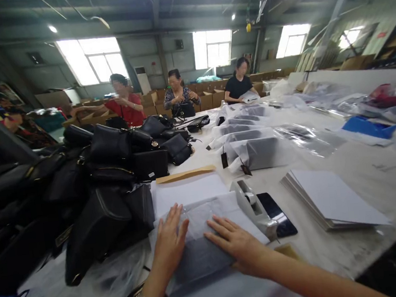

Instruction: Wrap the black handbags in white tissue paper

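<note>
A dark flat item wrapped in thin white translucent paper (203,257) lies in front of me; its kind is veiled by the wrapping. My left hand (171,240) rests on the wrapping's left side, fingers stretched out. On the right side my right hand (235,244) lies flat with fingers spread, pressing on the same sheet. Just beyond is a stack of white paper (188,190) with a tan strip (185,174) along its far edge. Right of the wrapped item stand a tape dispenser (248,200) and a black phone (277,213).
Black handbags (108,147) are heaped at the left. Several paper-wrapped bags (261,153) stand in a row beyond the dispenser. A stack of white boards (335,197) and a blue sheet (369,127) lie to the right. Three people work across the table (325,260); another person is partly visible far left.
</note>
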`<state>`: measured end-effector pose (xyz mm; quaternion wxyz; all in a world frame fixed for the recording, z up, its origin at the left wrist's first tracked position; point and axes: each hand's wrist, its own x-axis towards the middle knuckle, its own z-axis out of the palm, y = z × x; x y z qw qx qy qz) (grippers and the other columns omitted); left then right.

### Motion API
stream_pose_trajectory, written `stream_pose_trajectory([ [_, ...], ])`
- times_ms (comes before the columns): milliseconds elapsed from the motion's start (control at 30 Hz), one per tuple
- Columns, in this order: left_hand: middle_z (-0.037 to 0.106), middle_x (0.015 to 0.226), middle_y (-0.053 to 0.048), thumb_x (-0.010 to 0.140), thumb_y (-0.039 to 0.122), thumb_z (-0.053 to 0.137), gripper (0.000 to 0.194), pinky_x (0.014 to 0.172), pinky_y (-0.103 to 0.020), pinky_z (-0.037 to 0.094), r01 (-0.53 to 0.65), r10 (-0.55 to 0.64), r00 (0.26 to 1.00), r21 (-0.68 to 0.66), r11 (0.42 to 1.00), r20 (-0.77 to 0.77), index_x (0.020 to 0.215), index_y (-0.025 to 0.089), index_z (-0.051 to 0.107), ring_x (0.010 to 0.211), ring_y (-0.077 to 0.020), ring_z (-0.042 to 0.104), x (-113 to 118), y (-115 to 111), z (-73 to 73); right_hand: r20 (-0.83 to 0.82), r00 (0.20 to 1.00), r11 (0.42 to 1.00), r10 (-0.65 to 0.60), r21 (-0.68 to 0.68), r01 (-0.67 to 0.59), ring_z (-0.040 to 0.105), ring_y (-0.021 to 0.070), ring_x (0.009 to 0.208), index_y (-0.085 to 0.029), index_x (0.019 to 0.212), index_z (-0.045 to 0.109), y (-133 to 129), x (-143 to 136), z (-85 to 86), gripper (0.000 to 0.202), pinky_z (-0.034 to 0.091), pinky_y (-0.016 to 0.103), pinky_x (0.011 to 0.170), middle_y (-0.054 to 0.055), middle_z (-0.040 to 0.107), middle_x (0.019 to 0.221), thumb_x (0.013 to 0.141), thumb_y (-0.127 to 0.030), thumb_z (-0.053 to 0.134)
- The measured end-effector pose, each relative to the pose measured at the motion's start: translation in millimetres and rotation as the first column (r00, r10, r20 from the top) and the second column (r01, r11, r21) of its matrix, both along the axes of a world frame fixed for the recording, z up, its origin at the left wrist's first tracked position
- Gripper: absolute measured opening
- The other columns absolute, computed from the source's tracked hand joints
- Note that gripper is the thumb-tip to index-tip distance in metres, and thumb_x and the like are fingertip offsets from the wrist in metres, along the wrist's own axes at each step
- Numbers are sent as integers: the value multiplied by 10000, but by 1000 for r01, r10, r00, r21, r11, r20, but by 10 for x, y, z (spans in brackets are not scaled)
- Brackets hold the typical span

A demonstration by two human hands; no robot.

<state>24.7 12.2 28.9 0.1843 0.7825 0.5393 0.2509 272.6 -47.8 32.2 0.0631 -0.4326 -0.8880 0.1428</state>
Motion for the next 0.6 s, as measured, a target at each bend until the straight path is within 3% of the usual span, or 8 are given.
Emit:
stream_pose_trajectory([
  [133, 469, 1502, -81, 1001, 519, 293, 548, 1201, -502, 214, -214, 192, 950, 65, 975, 245, 1446, 235, 443, 1414, -225, 389, -302, -268, 255, -136, 991, 998, 15, 68, -5, 448, 311, 1348, -217, 1428, 490, 368, 48, 441, 745, 374, 436, 1124, 109, 476, 1485, 723, -237, 732],
  [200, 473, 1500, -84, 994, 529, 314, 560, 1197, -465, 247, -273, 246, 917, 43, 961, 313, 1440, 221, 454, 1410, -228, 395, -374, -360, 292, -188, 982, 986, -11, 161, 42, 559, 289, 1230, -242, 1340, 579, 642, 81, 609, 568, 411, 449, 1086, 88, 602, 1360, 792, -306, 714],
  [267, 429, 1529, -92, 984, 537, 346, 590, 1189, -446, 269, -300, 281, 891, 0, 954, 356, 1472, 212, 405, 1411, -234, 393, -380, -379, 248, -252, 966, 957, -60, 261, 128, 567, 289, 1216, -252, 1311, 595, 920, 110, 677, 503, 394, 484, 1094, 82, 638, 1307, 828, -345, 699],
  [367, 334, 1580, -105, 970, 547, 379, 669, 1167, -429, 309, -289, 308, 868, -108, 951, 390, 1536, 211, 258, 1400, -242, 411, -297, -290, 113, -371, 922, 926, -112, 299, 233, 495, 294, 1302, -244, 1385, 512, 1247, 149, 600, 608, 364, 506, 1120, 103, 581, 1371, 823, -360, 714],
  [467, 327, 1581, -120, 945, 553, 434, 745, 1137, -429, 349, -257, 307, 888, -184, 949, 342, 1555, 208, 182, 1406, -268, 399, -158, -173, 20, -448, 886, 950, -118, 210, 233, 480, 280, 1319, -246, 1417, 464, 1442, 171, 432, 710, 408, 471, 1094, 117, 514, 1429, 776, -321, 760],
  [600, 403, 1537, -136, 920, 550, 484, 799, 1035, -435, 440, -354, 402, 880, -216, 910, 251, 1563, 246, 120, 1359, -318, 460, -3, -85, 9, -512, 848, 957, -136, 153, 246, 588, 242, 1172, -239, 1258, 597, 1600, 157, 320, 548, 478, 400, 1005, 74, 635, 1251, 745, -246, 790],
])
